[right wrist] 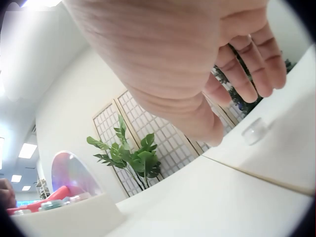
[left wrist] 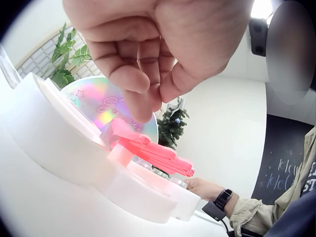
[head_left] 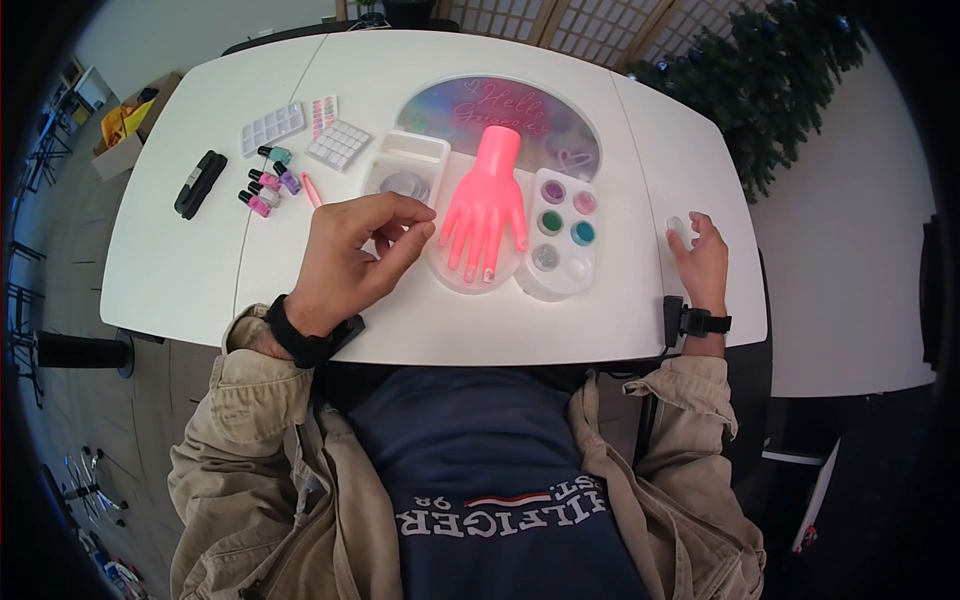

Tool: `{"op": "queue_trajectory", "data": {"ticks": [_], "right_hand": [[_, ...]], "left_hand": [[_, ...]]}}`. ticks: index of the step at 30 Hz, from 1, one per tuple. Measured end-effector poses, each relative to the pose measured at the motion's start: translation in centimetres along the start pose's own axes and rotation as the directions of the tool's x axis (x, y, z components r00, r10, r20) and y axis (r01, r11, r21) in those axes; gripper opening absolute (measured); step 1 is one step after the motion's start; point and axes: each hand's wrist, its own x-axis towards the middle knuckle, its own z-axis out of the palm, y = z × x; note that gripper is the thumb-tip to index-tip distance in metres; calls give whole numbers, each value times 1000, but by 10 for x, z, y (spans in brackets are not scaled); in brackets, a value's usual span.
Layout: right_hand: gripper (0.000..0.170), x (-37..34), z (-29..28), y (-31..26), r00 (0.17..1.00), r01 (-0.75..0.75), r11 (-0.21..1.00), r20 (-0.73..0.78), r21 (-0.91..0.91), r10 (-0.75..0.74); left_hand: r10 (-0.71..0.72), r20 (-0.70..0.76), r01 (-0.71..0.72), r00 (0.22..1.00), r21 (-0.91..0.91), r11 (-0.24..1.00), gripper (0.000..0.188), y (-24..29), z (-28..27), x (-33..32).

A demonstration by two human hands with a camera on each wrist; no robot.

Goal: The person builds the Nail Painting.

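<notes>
In the head view, my left hand (head_left: 365,245) hovers beside the pink model hand (head_left: 485,205), its thumb and index fingertips meeting. The left wrist view shows its curled fingers (left wrist: 136,69) with no object visible between them. The model hand lies fingers toward me on a round white base (head_left: 445,272), with a pale decorated nail on one finger. Far to the right, my right hand (head_left: 702,262) is held over the table with relaxed fingers. Just beyond its fingertips a small clear cap (right wrist: 254,132) rests on the tabletop, apart from them.
A white holder (head_left: 560,285) with several glitter pots stands right of the model hand; a white tray (head_left: 420,145) stands left. Several polish bottles (head_left: 288,180), a pink tool (head_left: 311,188), gridded trays (head_left: 340,146) and a black case (head_left: 201,185) lie farther left. A rainbow backdrop (head_left: 430,115) stands behind.
</notes>
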Motion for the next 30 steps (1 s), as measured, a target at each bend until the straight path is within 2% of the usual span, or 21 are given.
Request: {"op": "queue_trajectory", "data": {"ticks": [4,7,10,13,16,19,22,23,27,30], "right_hand": [[42,0,13,8,996,90,996,-16,-15,-90],[39,5,25,27,968,252,967,-9,-26,-252],[29,5,35,39,956,293,955,26,-48,-292],[21,-2,22,12,988,125,992,90,35,-128],[17,-10,13,-12,986,131,991,110,-23,-128],[14,-20,1,-31,970,236,969,52,67,-239],[16,-41,-25,-80,947,305,903,6,302,-322],[19,-47,-29,-92,923,371,866,-27,335,-385],[24,-66,-37,-122,850,479,772,0,417,-527],[25,-75,-33,-132,846,458,745,21,485,-533]], "left_hand": [[9,6,-9,1000,8,1000,10,0,0,0],[3,3,-3,1000,17,1000,10,0,0,0],[0,10,0,1000,10,1000,11,-2,0,0],[10,-1,-10,1000,-2,1000,10,-2,0,0],[-5,1,5,1000,-12,1000,10,0,-1,-1],[5,-6,-5,1000,0,1000,10,0,-1,0],[-1,0,1,1000,14,1000,10,1,-1,0],[-6,-2,6,1000,14,1000,10,1,-1,0],[-15,-1,15,1000,11,1000,9,-1,0,-1],[-27,0,27,1000,3,1000,10,-1,0,-2]]}}
